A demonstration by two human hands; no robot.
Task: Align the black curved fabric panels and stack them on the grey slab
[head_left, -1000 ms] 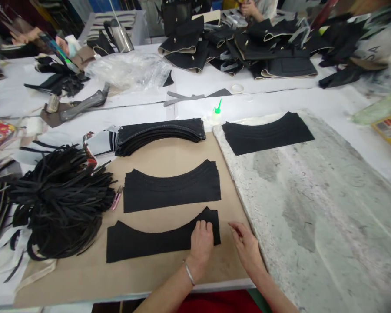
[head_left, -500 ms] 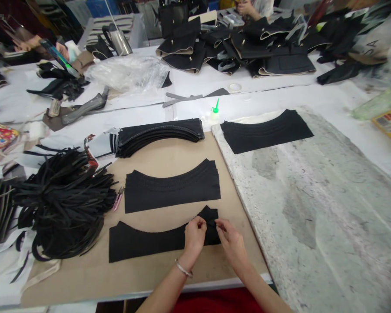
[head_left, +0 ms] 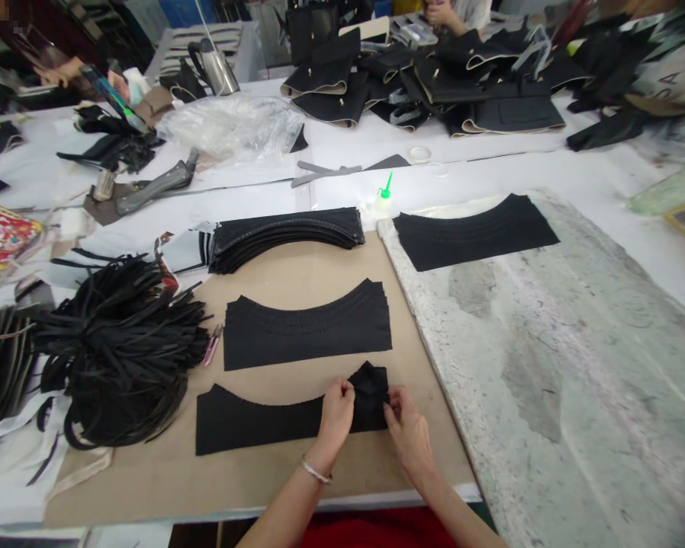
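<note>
A black curved-edge fabric piece [head_left: 251, 426] lies flat on the brown board nearest to me, its right end raised and crumpled between my hands. My left hand [head_left: 336, 415] has its fingers pinched closed on the cloth near the curved edge. At the right end, my right hand [head_left: 406, 418] pinches the edge of the same piece between thumb and fingers. Just beyond lies a stack of similar black pieces [head_left: 308, 327] with stitched lines along the curve. A thicker pile of black pieces [head_left: 288, 228] sits farther back, turned the other way.
A heap of black strips [head_left: 119, 350] and pink thread snips [head_left: 212, 345] lie left. On the right is a stained pale slab [head_left: 548, 365] bearing another black piece [head_left: 476, 232]. A green-tipped bottle [head_left: 384, 196] stands behind. Black bag parts [head_left: 434, 84] cover the far table.
My left hand has shifted slightly left, apart from the right hand. The cloth's right end looks more bunched between them. The whole view has drifted a little.
</note>
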